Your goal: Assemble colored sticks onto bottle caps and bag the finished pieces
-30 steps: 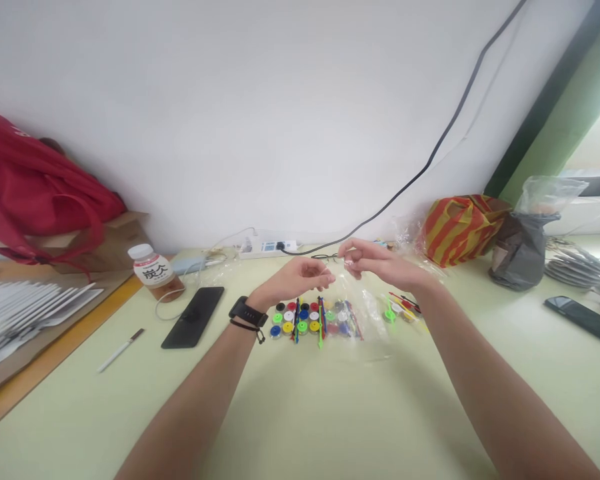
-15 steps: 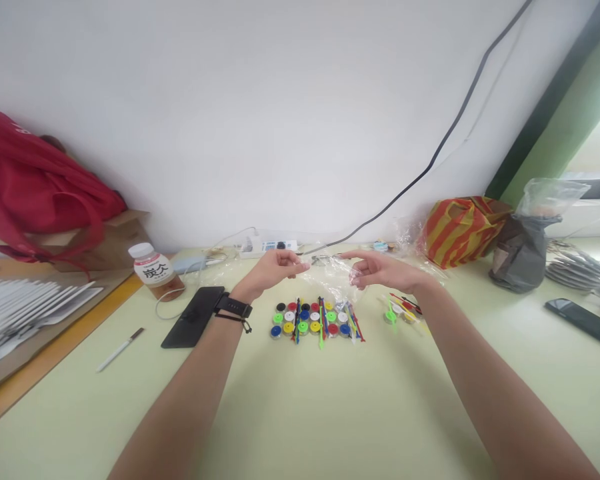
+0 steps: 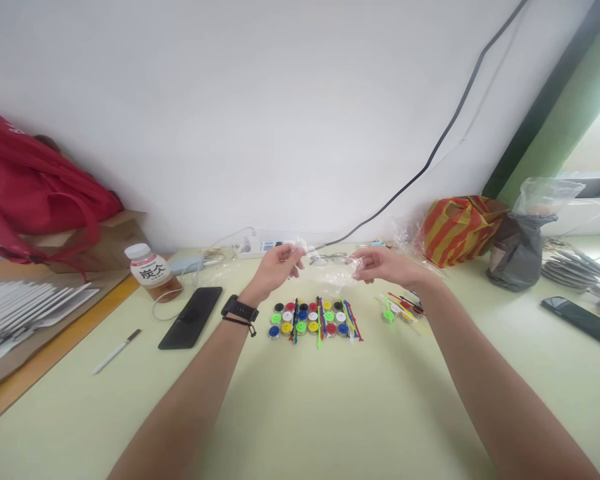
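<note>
A crumpled clear plastic bag (image 3: 329, 278) stretches between my two hands above the table. My left hand (image 3: 279, 267), with a black watch on its wrist, pinches the bag's left side. My right hand (image 3: 380, 265) is closed on its right side. Behind the bag a pair of glasses (image 3: 325, 259) lies on the table. Just below my hands sit rows of small round coloured discs (image 3: 301, 327), with thin coloured plastic arrows (image 3: 320, 323) laid across them in bunches. Further right, a smaller group of discs and arrows (image 3: 403, 310) lies beside my right forearm.
On the left are a black phone (image 3: 190, 319), a pen (image 3: 117, 351), a drink bottle (image 3: 153, 272) and a red bag (image 3: 35, 187). A striped bag (image 3: 460, 230), a grey bag (image 3: 520, 253) and another phone (image 3: 580, 322) are on the right. A power strip (image 3: 265, 248) stands by the wall.
My left hand has taken hold of the bag's left side and raised it slightly. My right hand's fingers have closed together on the other side.
</note>
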Tool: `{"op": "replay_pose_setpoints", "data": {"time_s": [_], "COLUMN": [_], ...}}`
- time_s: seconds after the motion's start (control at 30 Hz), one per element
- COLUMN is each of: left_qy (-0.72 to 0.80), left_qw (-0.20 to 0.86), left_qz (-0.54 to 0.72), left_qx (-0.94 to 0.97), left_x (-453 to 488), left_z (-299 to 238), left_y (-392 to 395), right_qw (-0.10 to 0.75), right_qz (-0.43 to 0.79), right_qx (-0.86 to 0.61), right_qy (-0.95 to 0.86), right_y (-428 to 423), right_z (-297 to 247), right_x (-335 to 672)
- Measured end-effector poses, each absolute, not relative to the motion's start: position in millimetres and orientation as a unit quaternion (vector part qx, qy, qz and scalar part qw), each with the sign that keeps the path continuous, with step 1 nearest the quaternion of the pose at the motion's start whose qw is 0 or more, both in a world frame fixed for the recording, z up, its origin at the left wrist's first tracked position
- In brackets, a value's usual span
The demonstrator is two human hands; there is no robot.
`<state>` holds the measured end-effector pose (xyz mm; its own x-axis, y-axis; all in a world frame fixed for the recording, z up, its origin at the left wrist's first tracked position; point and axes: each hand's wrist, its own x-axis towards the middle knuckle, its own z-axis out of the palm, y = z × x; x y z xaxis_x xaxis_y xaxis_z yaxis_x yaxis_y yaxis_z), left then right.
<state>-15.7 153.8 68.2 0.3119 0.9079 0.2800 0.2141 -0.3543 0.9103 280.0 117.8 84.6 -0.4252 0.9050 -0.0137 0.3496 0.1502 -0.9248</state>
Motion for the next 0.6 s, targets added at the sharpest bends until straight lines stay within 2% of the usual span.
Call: {"op": "replay_pose_setpoints", "data": {"time_s": [0.13, 0.2, 0.43, 0.6], "left_qy": [0.413, 0.415, 0.408, 0.372], "left_qw": [0.366, 0.356, 0.353, 0.431], "left_qz": [0.479, 0.488, 0.482, 0.481], "left_qx": [0.682, 0.68, 0.69, 0.667], "left_x": [-17.3, -17.9, -18.8, -14.5], "left_z": [67.3, 67.9, 71.0, 73.5], "left_y": [156.5, 156.4, 155.8, 153.3], "right_qw": [0.409, 0.434, 0.462, 0.452], "right_qz": [0.447, 0.451, 0.513, 0.528], "right_qx": [-0.443, -0.438, -0.402, -0.397], "right_qy": [-0.661, -0.645, -0.601, -0.599], "right_y": [121.5, 123.1, 122.0, 120.9], "right_z": [82.9, 81.9, 83.7, 87.9], "right_x": [277.7, 277.6, 281.0, 279.0]}}
